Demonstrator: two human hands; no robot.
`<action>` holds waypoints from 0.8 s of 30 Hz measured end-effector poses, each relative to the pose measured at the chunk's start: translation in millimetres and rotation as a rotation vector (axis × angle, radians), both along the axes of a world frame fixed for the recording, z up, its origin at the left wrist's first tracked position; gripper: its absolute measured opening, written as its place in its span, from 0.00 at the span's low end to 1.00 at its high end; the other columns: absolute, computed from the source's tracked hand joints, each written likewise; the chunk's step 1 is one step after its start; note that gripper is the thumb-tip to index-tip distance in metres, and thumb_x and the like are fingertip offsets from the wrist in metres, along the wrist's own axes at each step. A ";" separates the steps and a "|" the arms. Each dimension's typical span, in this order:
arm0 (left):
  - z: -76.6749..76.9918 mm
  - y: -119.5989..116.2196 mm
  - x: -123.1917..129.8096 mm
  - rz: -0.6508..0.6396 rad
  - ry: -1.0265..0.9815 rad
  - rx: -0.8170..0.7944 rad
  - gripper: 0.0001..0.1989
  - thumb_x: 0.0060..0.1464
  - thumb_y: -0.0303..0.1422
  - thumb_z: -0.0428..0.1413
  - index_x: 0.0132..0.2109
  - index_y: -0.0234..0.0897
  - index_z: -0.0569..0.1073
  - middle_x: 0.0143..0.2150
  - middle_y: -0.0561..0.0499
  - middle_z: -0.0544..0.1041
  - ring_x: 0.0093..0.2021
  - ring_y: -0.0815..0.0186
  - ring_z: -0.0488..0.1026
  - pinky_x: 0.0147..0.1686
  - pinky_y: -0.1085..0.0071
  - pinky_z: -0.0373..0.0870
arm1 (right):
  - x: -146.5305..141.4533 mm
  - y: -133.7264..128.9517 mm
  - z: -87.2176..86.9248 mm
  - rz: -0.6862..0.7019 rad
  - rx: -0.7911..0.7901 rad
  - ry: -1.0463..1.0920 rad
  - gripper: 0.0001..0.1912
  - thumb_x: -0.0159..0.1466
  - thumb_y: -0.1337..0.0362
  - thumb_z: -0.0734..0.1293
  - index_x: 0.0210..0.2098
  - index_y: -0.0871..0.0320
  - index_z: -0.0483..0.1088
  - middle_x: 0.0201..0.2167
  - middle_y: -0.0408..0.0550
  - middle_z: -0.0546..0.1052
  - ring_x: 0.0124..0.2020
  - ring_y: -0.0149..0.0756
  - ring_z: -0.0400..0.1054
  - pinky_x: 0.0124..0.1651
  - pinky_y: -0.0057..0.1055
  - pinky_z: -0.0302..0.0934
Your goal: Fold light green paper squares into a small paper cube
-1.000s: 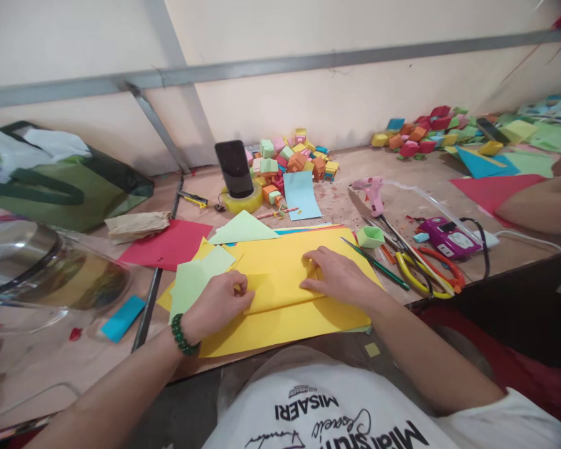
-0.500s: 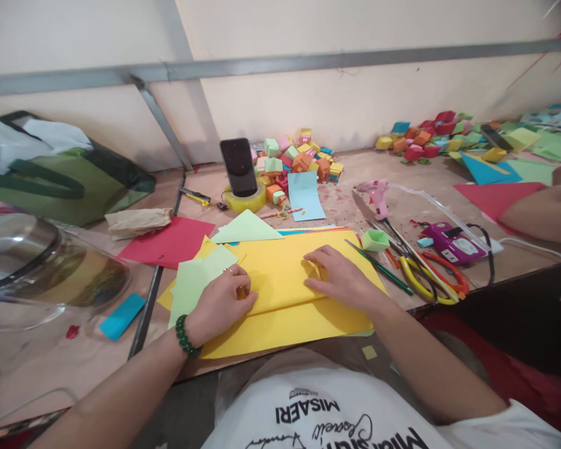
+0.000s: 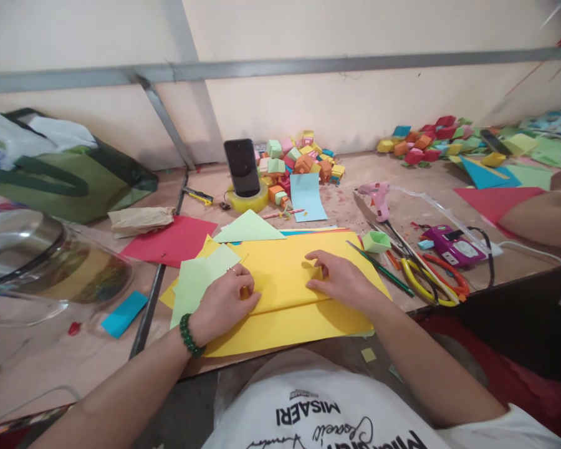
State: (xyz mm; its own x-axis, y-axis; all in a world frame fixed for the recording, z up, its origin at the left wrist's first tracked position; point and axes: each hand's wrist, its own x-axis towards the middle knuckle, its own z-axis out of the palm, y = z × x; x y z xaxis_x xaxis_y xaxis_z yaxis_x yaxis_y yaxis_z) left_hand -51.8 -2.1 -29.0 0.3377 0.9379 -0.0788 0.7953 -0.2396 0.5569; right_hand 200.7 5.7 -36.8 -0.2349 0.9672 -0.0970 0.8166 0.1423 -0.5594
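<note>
A large yellow paper sheet (image 3: 287, 274) lies in front of me, its near part folded into a straight crease, over another yellow sheet (image 3: 280, 333). My left hand (image 3: 227, 298), with a ring and a green bead bracelet, rests on the left end of the crease. Its fingers are curled together and hold the paper down, the thumb along the fold. On the right side of the sheet lies my right hand (image 3: 339, 280), open, thumb and fingers apart and bent; the paper shows between them. Light green papers (image 3: 194, 280) lie beside and partly under my left hand.
Behind the sheets stand a phone (image 3: 242, 167) on a tape roll (image 3: 247, 201) and a pile of paper cubes (image 3: 303, 162). Right lie a green pencil (image 3: 388, 274), scissors (image 3: 414, 280), a pink glue gun (image 3: 378, 198) and a purple power strip (image 3: 455, 246). A glass pot (image 3: 75, 262) stands left. Another person's arm (image 3: 542, 212) reaches in at right.
The view has shifted slightly. Both hands keep nearly the same place on the yellow paper; the right fingers have moved only a little.
</note>
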 end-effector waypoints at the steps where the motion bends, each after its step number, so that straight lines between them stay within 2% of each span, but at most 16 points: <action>1: 0.6 -0.2 0.2 0.003 -0.004 0.002 0.10 0.46 0.35 0.51 0.23 0.39 0.60 0.34 0.52 0.69 0.30 0.66 0.66 0.31 0.68 0.61 | -0.2 -0.1 0.4 0.022 0.044 -0.018 0.22 0.55 0.63 0.68 0.50 0.57 0.67 0.41 0.49 0.72 0.42 0.40 0.66 0.42 0.32 0.58; 3: 1.7 -0.7 0.6 0.008 -0.004 -0.001 0.10 0.46 0.35 0.52 0.22 0.39 0.60 0.33 0.52 0.69 0.29 0.66 0.66 0.31 0.69 0.60 | -0.6 0.3 1.9 0.049 0.080 -0.056 0.22 0.55 0.63 0.68 0.50 0.58 0.67 0.44 0.52 0.70 0.46 0.42 0.65 0.46 0.34 0.58; 6: 2.4 -1.2 0.9 0.007 0.004 -0.005 0.11 0.47 0.36 0.51 0.22 0.39 0.59 0.33 0.52 0.68 0.29 0.66 0.66 0.30 0.68 0.60 | -1.3 1.4 4.5 0.034 0.047 -0.065 0.19 0.55 0.62 0.68 0.46 0.59 0.69 0.41 0.51 0.70 0.43 0.41 0.65 0.46 0.34 0.58; 9: 1.0 -1.0 0.3 0.001 0.014 -0.004 0.11 0.47 0.36 0.51 0.23 0.39 0.59 0.33 0.52 0.68 0.29 0.66 0.66 0.31 0.68 0.60 | -2.2 1.8 5.4 0.034 0.060 -0.053 0.13 0.54 0.63 0.68 0.39 0.59 0.70 0.40 0.50 0.70 0.41 0.39 0.65 0.44 0.33 0.58; 12: -1.8 -0.5 -0.8 -0.011 0.022 0.005 0.11 0.48 0.36 0.51 0.23 0.39 0.59 0.34 0.52 0.68 0.30 0.66 0.66 0.31 0.68 0.60 | -3.2 1.4 4.0 0.019 0.064 -0.046 0.10 0.53 0.64 0.68 0.36 0.58 0.69 0.36 0.48 0.70 0.35 0.36 0.65 0.38 0.31 0.57; 15: -4.6 -0.3 -1.9 -0.016 0.027 0.022 0.10 0.48 0.36 0.51 0.24 0.38 0.60 0.34 0.52 0.68 0.29 0.66 0.66 0.31 0.68 0.60 | -3.2 0.8 -0.5 -0.007 -0.017 0.025 0.13 0.53 0.66 0.66 0.38 0.57 0.67 0.31 0.43 0.71 0.29 0.33 0.64 0.32 0.29 0.55; 18: -6.7 -0.3 -2.8 -0.017 0.019 0.031 0.10 0.48 0.35 0.52 0.24 0.38 0.61 0.34 0.52 0.69 0.30 0.66 0.67 0.33 0.67 0.62 | -1.5 0.3 -7.8 -0.009 -0.033 0.147 0.18 0.53 0.67 0.66 0.44 0.56 0.66 0.33 0.43 0.72 0.28 0.31 0.64 0.33 0.28 0.57; 21: -8.2 -0.2 -3.6 -0.019 -0.011 0.040 0.09 0.49 0.34 0.52 0.24 0.38 0.64 0.37 0.50 0.70 0.34 0.64 0.69 0.37 0.66 0.65 | 0.4 -0.7 -14.3 -0.012 0.057 0.266 0.20 0.53 0.68 0.65 0.46 0.55 0.66 0.36 0.44 0.72 0.30 0.31 0.65 0.34 0.28 0.59; 24: -9.8 0.6 -4.2 0.006 -0.095 0.073 0.08 0.48 0.34 0.54 0.24 0.37 0.66 0.45 0.47 0.70 0.43 0.60 0.70 0.44 0.63 0.66 | 1.3 -2.9 -16.2 0.003 0.181 0.365 0.20 0.53 0.69 0.65 0.46 0.55 0.66 0.42 0.47 0.72 0.38 0.34 0.67 0.36 0.28 0.62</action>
State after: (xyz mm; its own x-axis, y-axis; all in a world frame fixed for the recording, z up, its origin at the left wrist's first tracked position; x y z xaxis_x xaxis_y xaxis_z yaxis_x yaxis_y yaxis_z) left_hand -56.1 -1.5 -38.7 0.3346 0.9421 0.0218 0.7412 -0.2773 0.6114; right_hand 202.0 2.8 -53.0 -0.2255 0.9601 0.1653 0.5681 0.2675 -0.7783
